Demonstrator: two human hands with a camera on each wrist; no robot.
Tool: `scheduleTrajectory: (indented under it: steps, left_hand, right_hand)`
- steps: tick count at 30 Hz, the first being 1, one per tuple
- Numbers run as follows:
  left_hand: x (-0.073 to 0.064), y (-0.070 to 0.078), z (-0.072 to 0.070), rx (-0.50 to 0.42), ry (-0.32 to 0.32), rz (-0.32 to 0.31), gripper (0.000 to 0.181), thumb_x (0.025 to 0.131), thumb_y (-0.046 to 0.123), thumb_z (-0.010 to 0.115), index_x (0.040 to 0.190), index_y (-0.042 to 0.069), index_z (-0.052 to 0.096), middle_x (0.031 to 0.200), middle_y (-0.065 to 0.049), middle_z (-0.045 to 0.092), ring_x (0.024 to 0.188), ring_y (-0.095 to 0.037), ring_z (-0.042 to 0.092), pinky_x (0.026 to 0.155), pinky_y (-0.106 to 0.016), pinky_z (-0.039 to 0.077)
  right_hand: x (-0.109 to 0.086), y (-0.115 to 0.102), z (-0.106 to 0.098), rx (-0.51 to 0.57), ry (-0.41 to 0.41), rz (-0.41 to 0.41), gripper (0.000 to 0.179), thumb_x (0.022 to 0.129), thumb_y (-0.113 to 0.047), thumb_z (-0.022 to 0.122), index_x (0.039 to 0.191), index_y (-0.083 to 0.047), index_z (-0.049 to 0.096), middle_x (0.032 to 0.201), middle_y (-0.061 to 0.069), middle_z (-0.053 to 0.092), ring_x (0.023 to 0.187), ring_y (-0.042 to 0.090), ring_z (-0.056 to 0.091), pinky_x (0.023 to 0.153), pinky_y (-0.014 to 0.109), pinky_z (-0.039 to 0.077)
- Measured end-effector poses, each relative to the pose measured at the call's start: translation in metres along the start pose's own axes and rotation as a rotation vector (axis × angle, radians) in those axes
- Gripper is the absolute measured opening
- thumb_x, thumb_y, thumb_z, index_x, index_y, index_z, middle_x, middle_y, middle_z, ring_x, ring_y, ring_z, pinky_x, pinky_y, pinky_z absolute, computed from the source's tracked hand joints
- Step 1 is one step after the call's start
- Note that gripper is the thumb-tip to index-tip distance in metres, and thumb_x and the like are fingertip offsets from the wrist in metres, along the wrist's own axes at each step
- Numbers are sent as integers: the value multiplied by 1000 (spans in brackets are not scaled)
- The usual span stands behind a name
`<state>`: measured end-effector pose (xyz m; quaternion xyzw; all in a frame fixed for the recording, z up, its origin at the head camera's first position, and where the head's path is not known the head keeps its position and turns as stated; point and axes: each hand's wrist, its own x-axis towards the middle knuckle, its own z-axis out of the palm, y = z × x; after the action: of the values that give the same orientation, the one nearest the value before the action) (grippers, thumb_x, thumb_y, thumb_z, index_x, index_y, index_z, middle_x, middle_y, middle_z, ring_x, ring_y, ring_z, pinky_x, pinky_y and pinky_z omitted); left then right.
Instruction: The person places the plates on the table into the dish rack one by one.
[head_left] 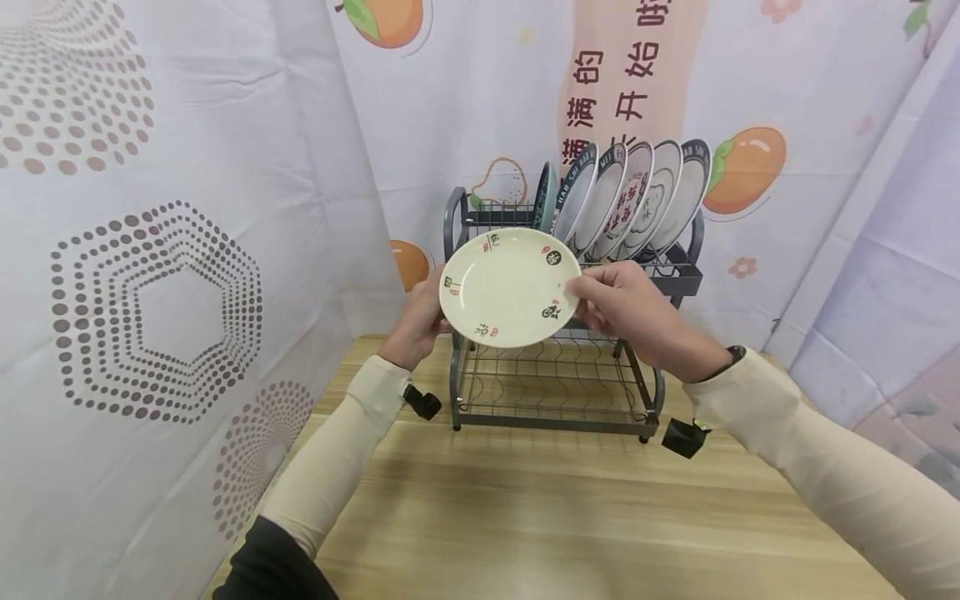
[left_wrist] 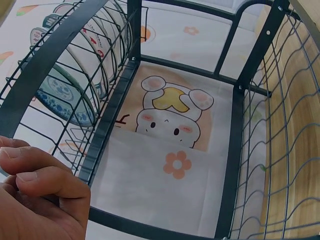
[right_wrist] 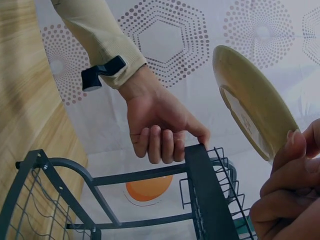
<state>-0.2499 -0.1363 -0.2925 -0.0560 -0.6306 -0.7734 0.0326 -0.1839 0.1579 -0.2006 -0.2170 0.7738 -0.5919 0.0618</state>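
A pale cream oval-looking plate [head_left: 510, 287] with small dark and red characters is held up in front of the rack. My right hand [head_left: 622, 304] pinches its right rim, thumb on the face and fingers behind. In the right wrist view the plate [right_wrist: 257, 100] stands tilted, apart from my left hand [right_wrist: 157, 120]. That hand's fingers are curled, and its thumb lies against the upper front corner of the dark metal dish rack [right_wrist: 210, 195]. The head view shows the left hand [head_left: 416, 325] just beyond the plate's left edge, partly hidden by it.
Several patterned plates [head_left: 618, 208] stand on edge along the rack's upper tier, with a green-blue dish [head_left: 546, 196] at their left end. The lower wire tier [head_left: 547, 379] sits above the wooden table [head_left: 525, 500]. Printed cloth [head_left: 315, 150] hangs behind and at both sides.
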Motion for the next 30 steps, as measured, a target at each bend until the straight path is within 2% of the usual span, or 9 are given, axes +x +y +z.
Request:
scheduleTrajectory:
  steps: [2,6,12,18,23,30]
  left_hand:
    - [-1,0,0,-17,-17,-7,51,105,55,51,86,11,70,56,2,52,40,-6,38,43,-21,32]
    - [-2,0,0,-21,-47,-13,52,106,54,49,77,12,61,53,3,39,42,-8,34,44,-23,29]
    - [-1,3,2,-16,-86,-25,50,104,48,53,68,15,40,55,2,38,43,-11,32,43,-24,27]
    - [-1,1,4,0,-62,-58,53,100,54,58,69,14,42,58,2,38,44,-10,32,44,-25,25]
    - [0,-2,2,-18,-51,-74,54,99,56,59,68,15,42,58,3,38,43,-9,32,42,-24,25]
    - [1,-1,2,2,-54,-62,55,99,59,58,69,15,42,58,2,39,41,-8,32,41,-23,25]
  right_hand:
    - [4,0,-1,-11,10,-7,26,102,-14,56,87,1,70,70,5,56,56,11,45,49,23,34]
    - [13,-3,-3,-21,44,-3,27,102,-16,56,91,3,72,72,4,59,58,12,47,51,22,37]
    - [25,-9,-8,-54,102,-15,28,102,-17,56,92,3,72,69,4,57,57,12,46,51,22,35]
    - [38,-10,-12,-65,133,-21,30,102,-17,55,83,2,69,69,2,57,59,11,48,50,22,34]
    - [48,-11,-14,-82,147,-20,32,102,-17,52,87,6,68,70,2,57,56,10,45,48,22,32]
    - [61,-21,-16,-129,201,-75,34,102,-16,51,79,2,70,62,1,55,55,10,43,48,22,34]
